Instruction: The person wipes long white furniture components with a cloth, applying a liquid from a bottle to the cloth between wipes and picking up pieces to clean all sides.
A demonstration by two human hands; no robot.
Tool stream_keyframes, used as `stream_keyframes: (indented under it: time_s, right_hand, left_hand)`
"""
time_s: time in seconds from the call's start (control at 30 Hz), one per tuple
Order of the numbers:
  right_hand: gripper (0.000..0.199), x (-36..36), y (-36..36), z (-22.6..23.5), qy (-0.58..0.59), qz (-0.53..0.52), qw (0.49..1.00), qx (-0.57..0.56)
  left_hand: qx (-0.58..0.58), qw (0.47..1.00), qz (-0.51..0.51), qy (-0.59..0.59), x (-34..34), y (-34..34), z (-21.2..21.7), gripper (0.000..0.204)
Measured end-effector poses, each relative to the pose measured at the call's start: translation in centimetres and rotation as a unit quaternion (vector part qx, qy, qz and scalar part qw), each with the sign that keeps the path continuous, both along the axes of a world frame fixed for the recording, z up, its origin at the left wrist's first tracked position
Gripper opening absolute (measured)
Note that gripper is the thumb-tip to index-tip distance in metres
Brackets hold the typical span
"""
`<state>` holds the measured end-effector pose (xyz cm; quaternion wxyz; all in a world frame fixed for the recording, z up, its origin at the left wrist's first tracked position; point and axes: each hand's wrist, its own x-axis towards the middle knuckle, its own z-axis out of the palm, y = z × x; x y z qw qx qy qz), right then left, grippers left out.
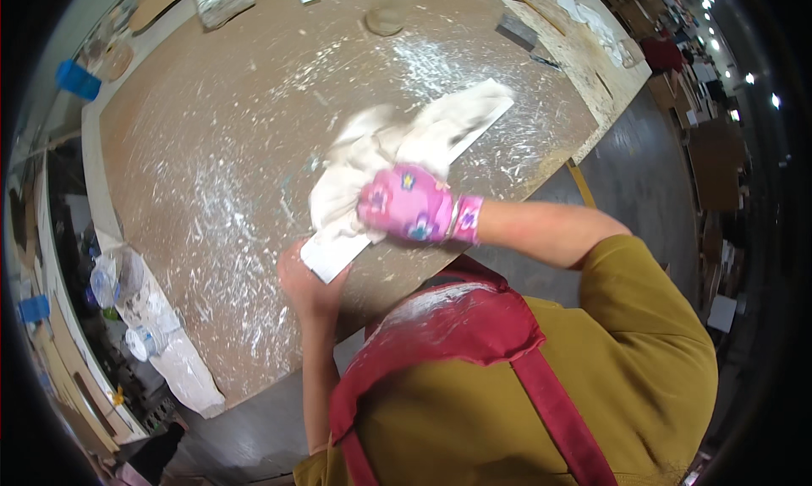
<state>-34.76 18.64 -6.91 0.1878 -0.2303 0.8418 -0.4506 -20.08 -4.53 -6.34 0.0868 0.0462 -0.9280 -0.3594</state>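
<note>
My right hand, in a pink flowered glove, is closed on a crumpled white cloth. The cloth is bunched over a long, narrow white board, which lies slantwise near the table's front edge. Part of the cloth is smeared by motion, and it covers most of the board's middle. At the board's near end is my bare left hand, partly under that end. Its fingers are hidden by the board and cloth, so I cannot tell whether they grip it.
The brown worktable is marked with white smears. A grey block sits at the far right, near a wooden stick. A wrapped bundle lies at the far left. Plastic containers stand along the left edge.
</note>
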Motion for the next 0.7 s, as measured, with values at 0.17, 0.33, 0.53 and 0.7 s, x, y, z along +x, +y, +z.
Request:
stream_keyframes:
  time_s: [0.17, 0.33, 0.53, 0.7]
  right_hand:
    - [0.023, -6.8, 8.0, 5.0, 0.374, 0.067, 0.809, 0.448]
    - [0.010, -12.4, 20.8, 7.0, 0.445, -0.127, 0.802, 0.378]
    - [0.038, -7.1, 28.2, 14.7, 0.314, -0.442, 0.840, -0.012]
    - [0.047, 1.0, 30.6, 15.0, 0.163, -0.491, 0.843, -0.147]
  left_hand:
    - [-0.040, 0.999, -0.014, 0.024, 0.1, 0.0, 0.2, 0.068]
    - [-0.021, 1.000, -0.015, 0.001, -0.3, 0.4, 0.2, 0.071]
    - [-0.035, 0.999, -0.018, -0.009, 0.0, 0.4, 1.9, 0.076]
    - [0.221, 0.967, -0.104, -0.074, -3.3, 4.0, 7.9, 0.084]
